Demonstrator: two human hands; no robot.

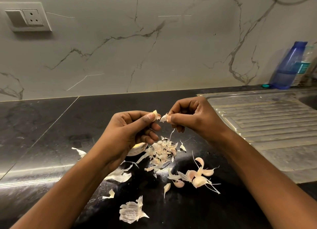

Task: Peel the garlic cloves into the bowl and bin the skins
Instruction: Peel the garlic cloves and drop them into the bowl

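My left hand pinches a pale garlic clove between thumb and forefinger above the counter. Just to its right, my right hand pinches a torn piece of skin, a small gap from the clove. Below the hands lies a heap of papery skins. A cluster of unpeeled pinkish cloves sits on the counter to the lower right. A small white bowl shows partly behind my left wrist, most of it hidden.
The black stone counter carries more loose skins, including a big piece near the front edge. A steel sink drainboard lies to the right. A blue bottle stands against the marble wall, and a wall socket is at upper left.
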